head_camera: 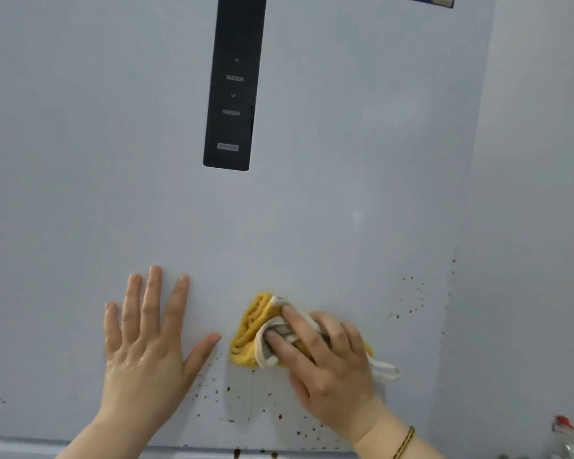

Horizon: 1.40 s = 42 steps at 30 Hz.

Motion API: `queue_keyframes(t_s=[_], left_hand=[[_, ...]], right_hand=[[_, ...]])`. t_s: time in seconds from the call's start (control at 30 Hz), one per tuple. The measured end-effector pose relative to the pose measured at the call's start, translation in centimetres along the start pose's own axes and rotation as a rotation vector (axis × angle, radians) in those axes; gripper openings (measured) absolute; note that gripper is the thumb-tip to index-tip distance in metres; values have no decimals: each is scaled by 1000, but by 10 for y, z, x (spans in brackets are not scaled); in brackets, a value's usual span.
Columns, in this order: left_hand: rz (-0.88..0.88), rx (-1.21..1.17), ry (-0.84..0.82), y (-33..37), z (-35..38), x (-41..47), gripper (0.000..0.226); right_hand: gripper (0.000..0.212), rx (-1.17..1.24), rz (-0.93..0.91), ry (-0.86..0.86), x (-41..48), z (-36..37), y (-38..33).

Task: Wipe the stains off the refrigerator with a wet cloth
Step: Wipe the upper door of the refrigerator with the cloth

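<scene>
Where the wrists enter at the bottom edge, a bracelet [403, 443] sits on the right one, and a blurred bottle [567, 438] stands at far right.

Left hand [140, 339]: flat on the fridge [80, 160], fingers [153, 293] spread wide, holding nothing. Its back looks wet. Judged purpose: to brace the body against wiping pressure.

Right hand [328, 369]: presses the cloth [252, 329] against the fridge, just beside the left thumb. Its fingers [299, 323] bend over the folds and grip them. The cloth, yellow with a pale edge, is bunched into a pad, probably to concentrate pressure. A pale loop hangs out at its right side.

Brown stains [246, 402] speckle the fridge directly below the cloth, down to the lower edge. A sparser cluster [411, 293] lies to the right, near the side edge. With both present, the task is judged unfinished; a downward stroke would reach the denser group.

Higher up, a dark panel [232, 94] runs vertically; no marks show around it. A blue sticker [426, 0] crosses the top edge.
</scene>
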<state>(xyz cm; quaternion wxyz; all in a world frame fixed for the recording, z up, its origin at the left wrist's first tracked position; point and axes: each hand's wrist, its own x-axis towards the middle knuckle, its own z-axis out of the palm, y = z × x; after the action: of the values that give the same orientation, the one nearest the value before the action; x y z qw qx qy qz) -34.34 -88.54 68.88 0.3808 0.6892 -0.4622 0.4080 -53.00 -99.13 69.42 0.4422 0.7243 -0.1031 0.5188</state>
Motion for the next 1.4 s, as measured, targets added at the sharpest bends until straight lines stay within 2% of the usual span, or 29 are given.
queue_keyframes(t_s=[0.1,0.27,0.37,0.43,0.5,0.57,0.67,0.73,0.8,0.9,0.97,1.03,1.17,1.27,1.4], left_hand=[[-14,-7,-5,2,0,2,77],[-17,-41,-57,1,-4,2,76],[-21,-46,-72,0,-7,2,75],[-22,-45,-65,1,-6,2,77],[-20,-43,-53,3,-5,2,78],[-15,-46,-57,5,-4,1,79],[-21,-62,-77,3,-4,2,78],[-31,-62,-87,2,-4,2,78],[-36,-61,-89,2,-5,2,78],[-35,-74,-88,3,-4,1,78],[-31,-85,-90,4,-5,0,79],[-27,-90,-85,3,-5,0,79],[-9,-70,-60,0,-4,1,79],[-21,-85,-42,0,0,2,79],[-35,-112,-71,4,-3,2,80]], right_hand=[[31,-43,73,68,16,-2,25],[37,-106,381,183,17,-4,50],[39,-134,625,223,9,-8,59],[38,-138,804,269,8,-10,57],[36,-129,894,310,12,-7,43],[34,-96,780,257,14,-2,23],[32,-54,422,116,10,4,2],[29,-46,368,108,10,1,12],[29,-86,452,160,6,-5,36],[32,-132,755,272,-2,-15,75],[35,-127,937,316,-5,-18,78],[37,-103,1021,316,-3,-16,71],[44,-67,927,313,28,-25,102],[47,11,952,296,59,-32,133],[38,-107,794,312,27,-19,110]])
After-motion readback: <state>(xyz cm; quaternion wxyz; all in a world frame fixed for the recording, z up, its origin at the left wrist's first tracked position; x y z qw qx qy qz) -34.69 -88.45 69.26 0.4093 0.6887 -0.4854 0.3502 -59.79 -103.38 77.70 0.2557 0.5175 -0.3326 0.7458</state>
